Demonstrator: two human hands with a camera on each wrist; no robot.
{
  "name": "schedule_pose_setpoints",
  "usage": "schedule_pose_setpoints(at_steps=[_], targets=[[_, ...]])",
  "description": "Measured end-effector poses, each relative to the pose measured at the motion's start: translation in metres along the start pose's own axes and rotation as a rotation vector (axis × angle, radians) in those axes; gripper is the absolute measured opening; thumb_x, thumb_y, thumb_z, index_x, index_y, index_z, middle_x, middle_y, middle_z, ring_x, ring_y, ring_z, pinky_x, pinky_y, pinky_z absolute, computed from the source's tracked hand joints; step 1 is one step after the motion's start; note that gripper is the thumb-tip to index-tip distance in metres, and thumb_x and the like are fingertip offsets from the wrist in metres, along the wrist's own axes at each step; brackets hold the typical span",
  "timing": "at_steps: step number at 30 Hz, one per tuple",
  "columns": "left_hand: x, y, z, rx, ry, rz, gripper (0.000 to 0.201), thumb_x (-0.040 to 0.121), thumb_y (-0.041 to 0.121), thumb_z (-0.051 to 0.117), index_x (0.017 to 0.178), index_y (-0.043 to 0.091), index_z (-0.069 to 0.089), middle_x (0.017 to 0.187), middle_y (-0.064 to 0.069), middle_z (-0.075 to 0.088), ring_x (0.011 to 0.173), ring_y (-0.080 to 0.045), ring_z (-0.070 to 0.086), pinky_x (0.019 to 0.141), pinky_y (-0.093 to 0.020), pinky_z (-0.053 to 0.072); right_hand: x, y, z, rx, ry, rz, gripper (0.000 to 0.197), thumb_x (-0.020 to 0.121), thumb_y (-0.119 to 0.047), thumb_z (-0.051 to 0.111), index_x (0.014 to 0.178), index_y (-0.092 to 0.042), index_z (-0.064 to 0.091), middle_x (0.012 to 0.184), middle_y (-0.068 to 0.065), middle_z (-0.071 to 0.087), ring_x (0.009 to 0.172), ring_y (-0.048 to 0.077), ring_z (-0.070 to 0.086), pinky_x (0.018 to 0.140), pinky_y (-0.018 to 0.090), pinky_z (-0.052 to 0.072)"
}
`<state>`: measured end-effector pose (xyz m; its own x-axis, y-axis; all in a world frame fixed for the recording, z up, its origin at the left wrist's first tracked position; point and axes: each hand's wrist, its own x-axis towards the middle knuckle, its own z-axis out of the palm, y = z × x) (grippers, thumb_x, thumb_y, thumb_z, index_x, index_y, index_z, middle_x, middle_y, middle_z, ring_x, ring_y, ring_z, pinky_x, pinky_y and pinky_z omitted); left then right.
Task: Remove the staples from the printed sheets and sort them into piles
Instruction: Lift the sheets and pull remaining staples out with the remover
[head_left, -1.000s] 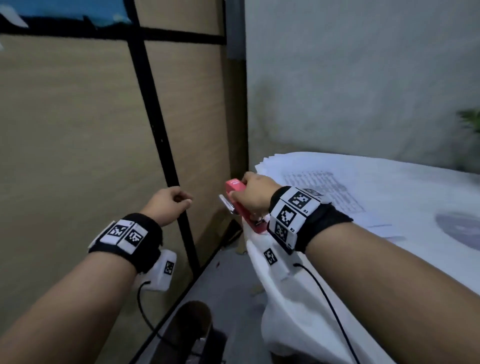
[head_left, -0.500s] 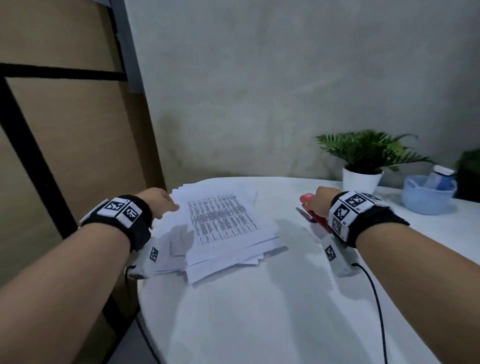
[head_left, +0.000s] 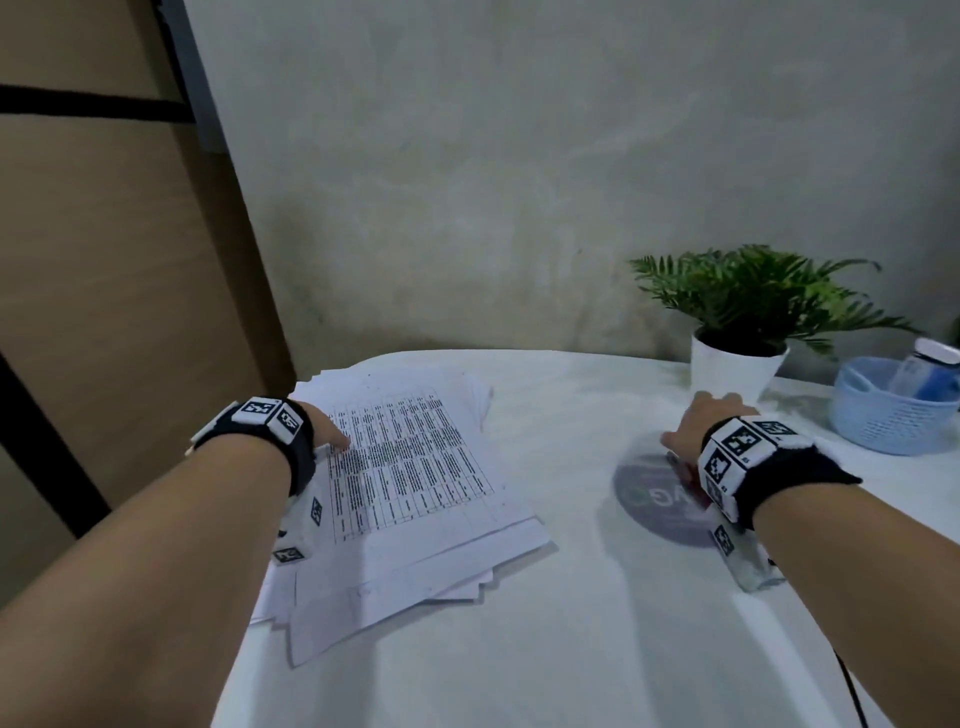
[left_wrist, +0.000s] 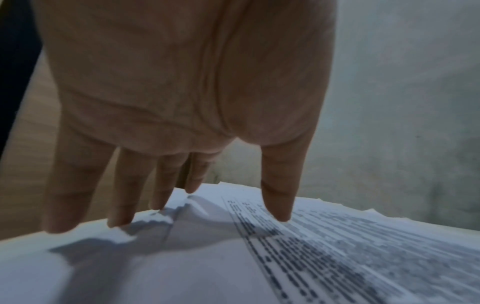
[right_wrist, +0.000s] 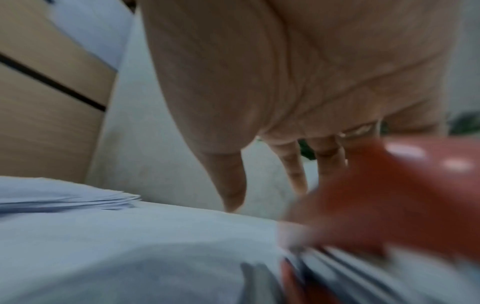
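Note:
A loose stack of printed sheets (head_left: 415, 467) lies on the left of the white table (head_left: 519, 649), with a table of text on the top page. My left hand (head_left: 332, 431) rests on the stack's left side. Its straight fingers (left_wrist: 124, 205) and thumb touch the top sheet (left_wrist: 337, 257). A red stapler-like tool (head_left: 687, 472) lies on the table at the right, blurred in the right wrist view (right_wrist: 376, 195). Just above it is my right hand (head_left: 701, 421), fingers (right_wrist: 296, 174) spread and straight, not curled round the tool.
A grey round print (head_left: 649, 499) marks the tablecloth under the red tool. A potted fern (head_left: 737, 358) and a blue basket (head_left: 888, 421) holding a bottle stand at the back right. A wooden panel (head_left: 104, 312) is left of the table and a wall behind it.
The view swung from the table's left edge onto the tabletop. My left hand came down flat on the stack. My right hand carried the red tool right, set it down and uncurled.

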<state>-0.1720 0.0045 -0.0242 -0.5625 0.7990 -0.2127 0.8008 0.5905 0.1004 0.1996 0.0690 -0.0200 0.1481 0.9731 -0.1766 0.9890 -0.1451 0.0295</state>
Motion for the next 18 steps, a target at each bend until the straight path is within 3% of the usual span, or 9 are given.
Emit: schedule_pose_setpoints(at_steps=[2, 3, 5, 8, 10, 13, 14, 16, 18], targets=[[0.019, -0.004, 0.005, -0.071, -0.02, 0.008, 0.069, 0.078, 0.033, 0.075, 0.132, 0.005, 0.043, 0.135, -0.011, 0.049, 0.122, -0.028, 0.051, 0.099, -0.037, 0.043, -0.006, -0.021, -0.005, 0.032, 0.033, -0.075, 0.059, 0.089, -0.049, 0.048, 0.132, -0.009, 0.037, 0.137, 0.017, 0.04, 0.121, 0.035, 0.046, 0.096, 0.041, 0.04], [0.025, -0.006, 0.006, -0.084, -0.044, -0.006, 0.068, 0.08, 0.034, 0.074, 0.133, 0.006, 0.043, 0.136, -0.011, 0.049, 0.123, -0.028, 0.05, 0.101, -0.037, 0.041, -0.009, -0.038, -0.01, 0.057, 0.005, -0.176, 0.056, 0.09, -0.049, 0.047, 0.128, -0.008, 0.041, 0.136, 0.016, 0.043, 0.12, 0.033, 0.047, 0.095, 0.038, 0.04], [0.026, -0.01, 0.005, -0.084, -0.064, -0.001, 0.06, 0.087, 0.027, 0.067, 0.136, 0.003, 0.043, 0.139, -0.012, 0.047, 0.127, -0.027, 0.046, 0.102, -0.034, 0.036, -0.017, -0.077, -0.014, 0.097, -0.071, -0.355, 0.042, 0.093, -0.049, 0.044, 0.098, -0.008, 0.053, 0.122, 0.014, 0.057, 0.104, 0.027, 0.054, 0.086, 0.03, 0.04], [0.028, -0.015, 0.001, -0.114, -0.098, -0.001, 0.057, 0.091, 0.026, 0.062, 0.137, 0.0, 0.042, 0.142, -0.013, 0.045, 0.131, -0.028, 0.043, 0.105, -0.034, 0.033, -0.034, -0.125, -0.003, 0.087, -0.194, -0.447, 0.05, 0.095, -0.049, 0.04, 0.061, -0.012, 0.042, 0.089, 0.005, 0.055, 0.082, 0.019, 0.049, 0.086, 0.03, 0.04], [0.032, -0.022, 0.001, -0.133, -0.125, 0.008, 0.055, 0.092, 0.026, 0.06, 0.137, 0.002, 0.04, 0.142, -0.009, 0.044, 0.13, -0.026, 0.044, 0.104, -0.034, 0.033, -0.042, -0.146, 0.007, 0.035, -0.203, -0.499, 0.053, 0.096, -0.052, 0.036, 0.061, -0.012, 0.047, 0.075, 0.003, 0.056, 0.074, 0.021, 0.053, 0.085, 0.03, 0.041], [0.039, -0.028, -0.001, -0.149, -0.172, 0.001, 0.037, 0.097, 0.025, 0.053, 0.125, 0.001, 0.05, 0.128, -0.015, 0.054, 0.113, -0.021, 0.048, 0.088, -0.028, 0.04, -0.046, -0.165, 0.017, -0.05, -0.187, -0.601, 0.049, 0.096, -0.05, 0.034, 0.096, -0.011, 0.064, 0.096, 0.009, 0.066, 0.096, 0.028, 0.063, 0.091, 0.034, 0.046], [0.041, -0.03, -0.001, -0.159, -0.157, 0.006, 0.034, 0.095, 0.026, 0.056, 0.12, 0.003, 0.053, 0.123, -0.014, 0.057, 0.111, -0.022, 0.049, 0.086, -0.027, 0.042, -0.05, -0.17, 0.018, -0.074, -0.196, -0.613, 0.043, 0.096, -0.048, 0.036, 0.096, -0.015, 0.063, 0.096, 0.008, 0.065, 0.101, 0.028, 0.062, 0.09, 0.033, 0.046], [0.046, -0.035, -0.001, -0.14, -0.146, 0.009, 0.056, 0.088, 0.037, 0.065, 0.132, 0.007, 0.048, 0.136, -0.009, 0.051, 0.123, -0.022, 0.048, 0.101, -0.03, 0.04, -0.057, -0.179, 0.019, -0.108, -0.16, -0.623, 0.045, 0.092, -0.053, 0.042, 0.069, -0.017, 0.056, 0.072, 0.001, 0.056, 0.087, 0.026, 0.062, 0.081, 0.029, 0.046], [0.047, -0.038, -0.003, -0.159, -0.173, -0.005, 0.067, 0.085, 0.041, 0.067, 0.137, 0.007, 0.044, 0.14, -0.007, 0.048, 0.126, -0.023, 0.048, 0.107, -0.033, 0.037, -0.064, -0.187, 0.018, -0.145, -0.118, -0.601, 0.052, 0.09, -0.057, 0.042, 0.057, -0.017, 0.043, 0.06, -0.002, 0.046, 0.07, 0.02, 0.054, 0.073, 0.027, 0.043]])
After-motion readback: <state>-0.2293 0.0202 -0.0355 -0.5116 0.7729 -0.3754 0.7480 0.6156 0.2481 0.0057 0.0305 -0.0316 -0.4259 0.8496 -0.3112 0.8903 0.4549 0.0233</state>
